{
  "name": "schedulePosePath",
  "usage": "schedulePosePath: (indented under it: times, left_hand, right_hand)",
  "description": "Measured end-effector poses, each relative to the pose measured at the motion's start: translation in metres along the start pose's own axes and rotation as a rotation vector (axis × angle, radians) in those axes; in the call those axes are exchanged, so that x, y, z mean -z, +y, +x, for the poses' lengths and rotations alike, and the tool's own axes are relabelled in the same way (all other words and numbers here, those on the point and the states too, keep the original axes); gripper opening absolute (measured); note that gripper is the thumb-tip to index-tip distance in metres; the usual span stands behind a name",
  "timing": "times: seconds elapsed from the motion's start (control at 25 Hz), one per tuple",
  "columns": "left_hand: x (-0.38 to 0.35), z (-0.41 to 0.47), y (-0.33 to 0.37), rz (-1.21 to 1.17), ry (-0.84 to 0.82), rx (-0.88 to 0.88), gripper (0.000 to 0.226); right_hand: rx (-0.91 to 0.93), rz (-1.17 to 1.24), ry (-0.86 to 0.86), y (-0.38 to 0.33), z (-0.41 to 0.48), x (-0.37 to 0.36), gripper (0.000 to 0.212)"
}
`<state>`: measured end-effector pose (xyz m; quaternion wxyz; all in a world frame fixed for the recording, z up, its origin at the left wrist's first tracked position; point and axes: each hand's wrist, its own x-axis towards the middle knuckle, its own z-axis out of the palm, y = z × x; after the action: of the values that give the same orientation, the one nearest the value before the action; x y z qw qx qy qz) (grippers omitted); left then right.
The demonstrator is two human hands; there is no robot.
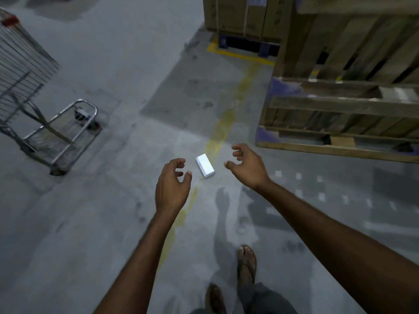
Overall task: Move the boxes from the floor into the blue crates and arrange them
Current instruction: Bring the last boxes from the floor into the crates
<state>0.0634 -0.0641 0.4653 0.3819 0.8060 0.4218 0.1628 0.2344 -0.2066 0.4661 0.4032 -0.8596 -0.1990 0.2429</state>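
A small white box (205, 165) lies flat on the grey concrete floor, beside a faded yellow line. My left hand (172, 184) hovers just left of it, fingers loosely curled and empty. My right hand (246, 165) hovers just right of it, also loosely curled and holding nothing. Neither hand touches the box. No blue crate is in view.
A metal wire trolley (56, 132) stands at the left. Stacked wooden pallets (340, 114) fill the right side, with cardboard cartons (238, 14) on a pallet behind. My sandalled feet (246, 264) are at the bottom.
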Motion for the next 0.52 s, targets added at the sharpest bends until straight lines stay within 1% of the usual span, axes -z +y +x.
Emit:
schedulePosePath:
  times: [0.2, 0.4, 0.52]
  left_hand:
    - [-0.084, 0.063, -0.088, -0.04, -0.036, 0.09, 0.032]
    - [-0.202, 0.127, -0.223, -0.177, -0.074, 0.275, 0.036]
    - [-0.275, 0.156, -0.302, -0.195, -0.126, 0.315, 0.041]
  right_hand:
    - [-0.004, -0.03, -0.035, 0.065, 0.086, -0.083, 0.055]
    - [0.005, -0.053, -0.025, 0.18, 0.176, -0.193, 0.053]
    - [-0.006, -0.081, -0.036, 0.254, 0.23, -0.263, 0.054]
